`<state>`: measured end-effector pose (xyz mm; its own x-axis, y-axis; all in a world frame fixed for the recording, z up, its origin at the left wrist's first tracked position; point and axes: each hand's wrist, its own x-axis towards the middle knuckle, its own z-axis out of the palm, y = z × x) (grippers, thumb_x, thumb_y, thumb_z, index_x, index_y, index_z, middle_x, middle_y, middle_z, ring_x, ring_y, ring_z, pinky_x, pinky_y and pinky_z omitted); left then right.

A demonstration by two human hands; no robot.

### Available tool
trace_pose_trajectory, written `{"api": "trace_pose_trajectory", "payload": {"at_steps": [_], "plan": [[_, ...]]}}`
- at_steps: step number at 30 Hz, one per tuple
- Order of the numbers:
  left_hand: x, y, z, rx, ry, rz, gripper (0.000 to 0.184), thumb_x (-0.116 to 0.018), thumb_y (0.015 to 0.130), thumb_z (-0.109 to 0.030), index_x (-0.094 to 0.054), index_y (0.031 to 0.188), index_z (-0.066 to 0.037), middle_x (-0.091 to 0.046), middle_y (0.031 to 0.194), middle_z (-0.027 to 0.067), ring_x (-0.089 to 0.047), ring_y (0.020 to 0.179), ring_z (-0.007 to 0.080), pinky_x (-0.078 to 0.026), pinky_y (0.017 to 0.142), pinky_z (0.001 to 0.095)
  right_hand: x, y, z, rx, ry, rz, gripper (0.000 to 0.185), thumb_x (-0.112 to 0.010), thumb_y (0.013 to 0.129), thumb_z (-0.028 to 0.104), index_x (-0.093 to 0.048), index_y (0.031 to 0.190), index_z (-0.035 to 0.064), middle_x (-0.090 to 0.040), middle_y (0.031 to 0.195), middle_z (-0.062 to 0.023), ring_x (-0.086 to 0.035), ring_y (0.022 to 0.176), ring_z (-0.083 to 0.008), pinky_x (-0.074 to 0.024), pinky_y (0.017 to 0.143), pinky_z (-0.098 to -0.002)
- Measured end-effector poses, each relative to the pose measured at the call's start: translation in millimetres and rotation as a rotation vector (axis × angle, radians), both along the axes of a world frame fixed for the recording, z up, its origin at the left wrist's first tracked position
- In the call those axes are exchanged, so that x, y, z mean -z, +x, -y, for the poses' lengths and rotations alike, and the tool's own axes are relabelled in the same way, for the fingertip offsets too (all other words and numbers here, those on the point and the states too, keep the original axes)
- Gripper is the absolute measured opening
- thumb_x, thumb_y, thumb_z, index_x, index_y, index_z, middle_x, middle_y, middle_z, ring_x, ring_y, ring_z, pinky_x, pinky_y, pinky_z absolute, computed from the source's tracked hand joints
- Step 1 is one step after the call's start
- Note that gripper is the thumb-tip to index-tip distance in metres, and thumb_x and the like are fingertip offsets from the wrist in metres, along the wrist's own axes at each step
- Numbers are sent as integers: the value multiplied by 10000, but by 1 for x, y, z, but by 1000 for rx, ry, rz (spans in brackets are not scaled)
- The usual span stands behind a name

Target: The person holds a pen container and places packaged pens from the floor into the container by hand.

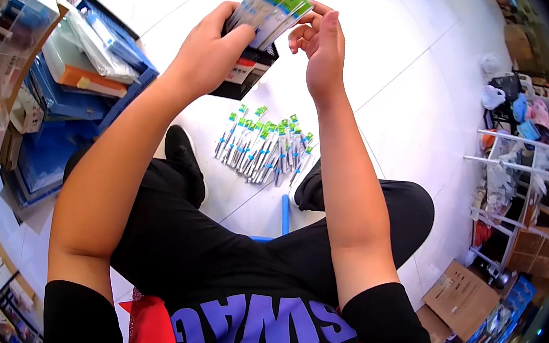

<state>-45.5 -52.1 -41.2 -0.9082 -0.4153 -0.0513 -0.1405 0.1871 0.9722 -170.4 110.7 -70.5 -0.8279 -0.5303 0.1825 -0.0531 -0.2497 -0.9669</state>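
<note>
My left hand [208,50] is closed around a bundle of slim, pen-like packets [277,13] with green tops and clear sleeves. The bundle stands upright, slightly fanned, at the mouth of a black box [235,90] with a white and red label. Whether the packets' lower ends sit inside the box is hidden by my hand. To the right of the bundle, my right hand [322,52] is raised with its fingers loosely bent and apart; one fingertip reaches behind the packets. On the floor between my shoes lies a loose pile of similar packets [263,148].
Stacked blue folders [67,101] and plastic sleeves crowd the left side. On the right stand a white wire rack [522,164] with bagged goods, a cardboard box [461,301] and a blue tray [512,303]. A blue stool leg [285,215] shows between my legs.
</note>
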Motion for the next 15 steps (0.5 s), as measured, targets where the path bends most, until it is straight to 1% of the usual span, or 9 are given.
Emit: {"api": "trace_pose_trajectory", "payload": {"at_steps": [1,4,5,8,9,12,13,15], "plan": [[-3,2,-2,12,8,10,456,-578,945,-276,-616,1287,23,-718,1111,179,-671,978,241,-541,903,361,-11,0,-5,-26,-44,-14,509,-593,1084,491,-593,1273,19,-655,971,-69,-557,697,-70,-458,629,-230],[-10,8,-13,32,82,-33,442,-577,941,-256,-613,1280,24,-715,1087,174,-668,966,225,-543,890,357,-39,6,-17,13,150,-264,381,-753,1008,264,-605,1253,13,-650,941,-55,-548,676,-42,-439,590,-212],[-14,10,-17,38,101,-32,429,-576,938,-245,-613,1271,24,-710,1077,171,-665,961,214,-543,885,357,-51,10,-25,17,213,-247,350,-795,950,120,-620,1229,3,-651,895,-35,-541,653,-25,-426,561,-204],[-16,16,-26,52,69,-63,422,-574,939,-242,-611,1265,23,-712,1083,181,-673,950,222,-546,881,365,-74,23,-44,14,330,-259,311,-762,988,94,-620,1248,-1,-640,921,-10,-560,713,-21,-430,596,-192],[-17,17,-30,57,61,-64,409,-573,941,-226,-610,1263,23,-712,1078,180,-674,952,225,-547,885,370,-79,28,-50,24,347,-234,290,-748,987,78,-625,1239,3,-635,890,-5,-559,709,-20,-428,596,-191],[-23,22,-43,119,128,-34,394,-571,944,-208,-607,1259,26,-710,1074,177,-673,963,226,-547,889,373,-94,41,-71,65,413,-292,260,-743,988,83,-641,1214,4,-645,884,-15,-560,703,-25,-432,592,-199],[-27,24,-48,128,108,-46,377,-568,947,-192,-605,1250,29,-707,1079,174,-670,971,222,-546,899,373,-97,45,-76,123,435,-336,196,-737,990,91,-653,1151,16,-669,878,-24,-555,694,-28,-440,593,-215],[-25,25,-54,152,120,-57,378,-570,947,-191,-603,1250,31,-705,1089,173,-669,974,223,-543,905,373,-107,52,-90,162,486,-308,156,-732,969,75,-665,1098,19,-711,906,-60,-641,711,-75,-501,609,-245]]}}
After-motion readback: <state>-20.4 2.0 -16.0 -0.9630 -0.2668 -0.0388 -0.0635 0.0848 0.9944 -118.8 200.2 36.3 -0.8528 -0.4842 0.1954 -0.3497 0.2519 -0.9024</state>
